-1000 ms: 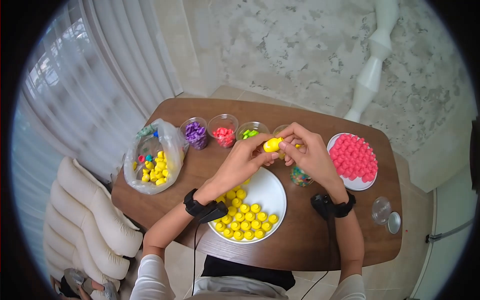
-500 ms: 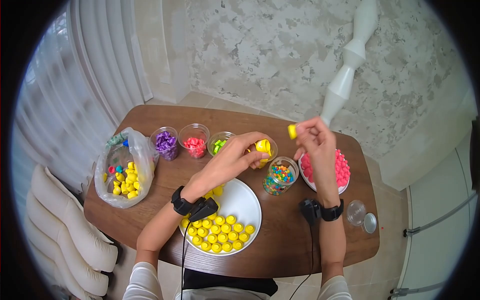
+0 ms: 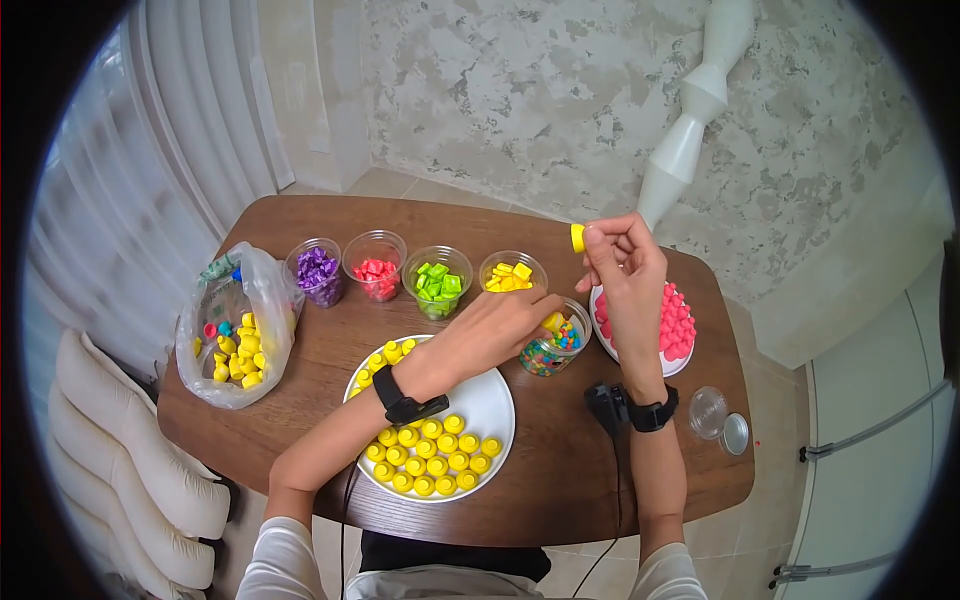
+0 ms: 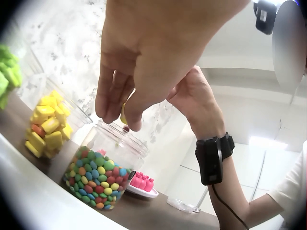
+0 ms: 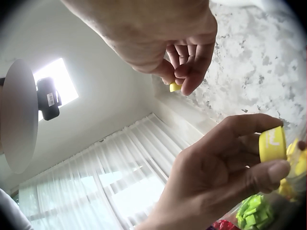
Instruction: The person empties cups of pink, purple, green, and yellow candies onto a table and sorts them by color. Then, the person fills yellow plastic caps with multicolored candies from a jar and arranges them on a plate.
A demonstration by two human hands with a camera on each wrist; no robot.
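On cam I see L hand (image 3: 490, 335) pinching a yellow bottle (image 5: 272, 145) just over the jar (image 4: 98, 182); can't tell its tilt. L's nearer the jar than R hand (image 3: 632, 280), which pinches a cap (image 3: 577, 238), off right.

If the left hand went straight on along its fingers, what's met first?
Likely the candy jar: its rim lies just below the left hand in the left wrist view, though depth is unclear.
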